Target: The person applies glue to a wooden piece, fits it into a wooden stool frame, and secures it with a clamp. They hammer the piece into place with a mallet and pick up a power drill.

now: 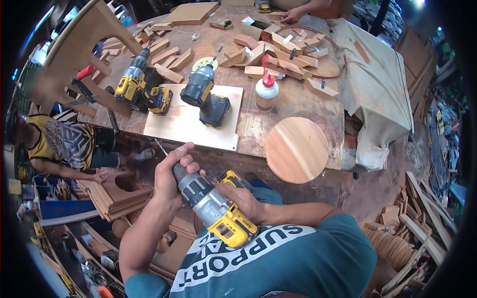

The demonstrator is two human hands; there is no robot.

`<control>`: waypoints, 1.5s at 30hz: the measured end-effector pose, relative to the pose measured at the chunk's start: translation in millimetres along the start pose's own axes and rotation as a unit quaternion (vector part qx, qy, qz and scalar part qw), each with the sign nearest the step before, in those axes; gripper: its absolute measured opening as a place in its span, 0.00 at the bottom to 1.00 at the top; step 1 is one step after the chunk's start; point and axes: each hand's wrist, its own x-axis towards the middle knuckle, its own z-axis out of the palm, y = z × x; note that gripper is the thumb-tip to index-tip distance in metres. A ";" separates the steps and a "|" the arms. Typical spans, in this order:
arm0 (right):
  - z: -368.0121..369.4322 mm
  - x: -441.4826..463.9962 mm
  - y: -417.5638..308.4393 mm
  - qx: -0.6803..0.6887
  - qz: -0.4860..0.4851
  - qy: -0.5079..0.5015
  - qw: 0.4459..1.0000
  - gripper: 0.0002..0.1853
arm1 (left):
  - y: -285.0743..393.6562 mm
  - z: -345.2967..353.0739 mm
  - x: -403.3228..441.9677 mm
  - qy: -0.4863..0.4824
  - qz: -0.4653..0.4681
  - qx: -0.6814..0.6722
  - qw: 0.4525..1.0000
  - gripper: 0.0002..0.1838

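A yellow and black cordless drill [211,206] is held in front of my chest, with a thin drill bit [160,147] pointing up and left. My left hand [171,171] wraps around its black chuck. My right hand [243,201] grips the handle, mostly hidden behind the drill body. On the table just beyond stands a dark impact driver [201,94] on a pale board [191,131]. Left of it is another yellow drill [134,82]. A round wooden disc [297,150] lies at the table's near edge, with a red-capped glue bottle [267,92] behind it.
Several cut wood blocks [293,57] cover the table's far side. A curved wooden frame with a red-handled clamp [85,73] stands left. A person [62,141] touches stacked boards at left; another person's hand [293,15] is at the far edge. Cloth [377,94] drapes the right side.
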 end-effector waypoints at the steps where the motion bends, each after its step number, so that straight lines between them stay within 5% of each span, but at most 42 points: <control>1: -0.7 2.0 -0.1 0.005 -0.004 -0.003 1.000 0.32 | -0.3 -2.7 -2.7 0.003 0.006 -0.001 1.000 0.16; 27: -6.5 9.1 -10.8 0.029 0.008 -0.077 0.997 0.34 | 6.3 -7.9 -24.4 0.094 0.014 -0.037 0.995 0.12; 31: -16.4 11.4 -13.3 -0.149 -0.011 -0.149 0.977 0.33 | 1.7 -12.9 -24.0 0.172 -0.028 0.042 0.984 0.09; 33: -12.1 3.1 -7.1 -0.131 -0.019 -0.113 0.985 0.31 | -2.0 -17.3 -14.2 0.214 -0.056 0.128 0.967 0.08; 38: -20.0 18.3 1.7 -0.141 -0.050 -0.030 0.988 0.31 | 16.5 16.2 -38.6 0.081 0.051 0.051 0.994 0.22; 41: -25.7 27.4 -1.0 -0.117 -0.063 -0.007 0.991 0.30 | 17.0 -8.9 -51.1 0.018 0.128 0.173 0.976 0.27; 45: -14.4 29.7 8.4 -0.044 -0.072 -0.047 0.995 0.26 | 15.0 -42.5 -48.4 0.038 0.087 0.049 0.994 0.24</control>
